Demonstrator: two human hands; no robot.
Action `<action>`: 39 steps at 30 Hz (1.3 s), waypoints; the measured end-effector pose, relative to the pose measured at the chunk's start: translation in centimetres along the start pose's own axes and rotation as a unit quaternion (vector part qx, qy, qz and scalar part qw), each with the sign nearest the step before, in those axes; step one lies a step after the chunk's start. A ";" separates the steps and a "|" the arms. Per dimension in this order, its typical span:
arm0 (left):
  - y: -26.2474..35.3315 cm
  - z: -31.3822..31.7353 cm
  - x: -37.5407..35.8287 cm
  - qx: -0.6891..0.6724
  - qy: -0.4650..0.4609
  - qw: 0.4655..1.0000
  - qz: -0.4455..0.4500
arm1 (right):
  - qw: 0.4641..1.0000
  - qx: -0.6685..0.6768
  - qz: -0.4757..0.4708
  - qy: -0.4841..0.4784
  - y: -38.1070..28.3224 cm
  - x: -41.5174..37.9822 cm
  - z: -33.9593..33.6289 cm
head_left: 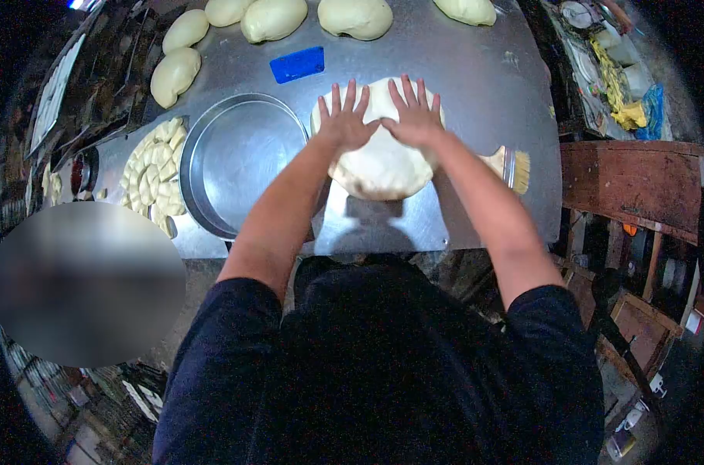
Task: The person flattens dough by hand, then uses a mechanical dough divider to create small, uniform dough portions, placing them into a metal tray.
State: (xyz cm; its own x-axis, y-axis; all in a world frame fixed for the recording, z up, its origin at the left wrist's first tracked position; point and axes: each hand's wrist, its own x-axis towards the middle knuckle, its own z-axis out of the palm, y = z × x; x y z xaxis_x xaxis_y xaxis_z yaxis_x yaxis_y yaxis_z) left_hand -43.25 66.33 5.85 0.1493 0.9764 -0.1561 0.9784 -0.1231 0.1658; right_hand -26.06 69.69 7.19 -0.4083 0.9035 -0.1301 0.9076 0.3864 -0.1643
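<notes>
A large pale round of dough (pixel 384 164) lies on the metal table in front of me, flattened and wide. My left hand (pixel 347 124) presses flat on its upper left part, fingers spread. On the upper right part rests my right hand (pixel 411 120), also spread, and the two thumbs touch or nearly touch. To the left stands a round metal pan (pixel 243 163) with nothing in it. A pastry brush (pixel 515 170) with pale bristles lies right of the dough, partly behind my right forearm. Beyond my left hand is a blue dough scraper (pixel 298 65).
Several smooth dough balls (pixel 355 17) line the far side of the metal table (pixel 484 85). Many small cut dough pieces (pixel 152 167) are heaped left of the pan. A wooden board (pixel 631 186) and a cluttered side shelf (pixel 615 70) stand at the right. A blurred oval covers the lower left.
</notes>
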 end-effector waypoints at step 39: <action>-15.0 -8.8 -52.1 -0.942 0.014 0.332 -0.044 | 0.562 0.827 -0.011 0.021 -34.5 -32.5 -6.8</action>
State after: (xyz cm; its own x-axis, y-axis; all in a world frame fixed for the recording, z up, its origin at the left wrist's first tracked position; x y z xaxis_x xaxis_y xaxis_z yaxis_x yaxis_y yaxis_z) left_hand -66.97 18.84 20.07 0.1056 0.9661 -0.2356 -0.8512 0.2103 0.4808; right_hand -43.45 28.22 23.78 -0.3833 0.9189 -0.0932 -0.4439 -0.2717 -0.8539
